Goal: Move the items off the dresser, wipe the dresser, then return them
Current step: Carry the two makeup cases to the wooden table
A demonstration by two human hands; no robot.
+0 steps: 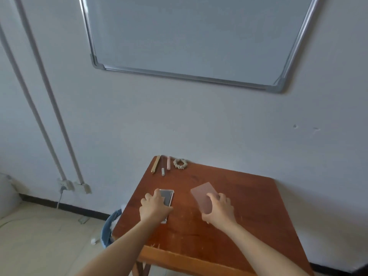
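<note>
A reddish-brown wooden dresser top (239,196) stands against the wall. My left hand (153,206) lies over a phone (168,196) with a pale frame and dark screen, fingers curled round its left edge. My right hand (219,209) holds a translucent pink card-like sheet (201,193), thumb on top. At the back left corner lie a gold pen (155,164), a dark pen with a pale cap (162,169), a pink pen (168,163) and a beige scrunchie (180,163).
A whiteboard (195,36) hangs on the wall above. A blue waste bin (109,228) with crumpled paper stands at the dresser's left side. Two pipes (45,96) run down the wall to sockets (65,185). Tiled floor lies to the left.
</note>
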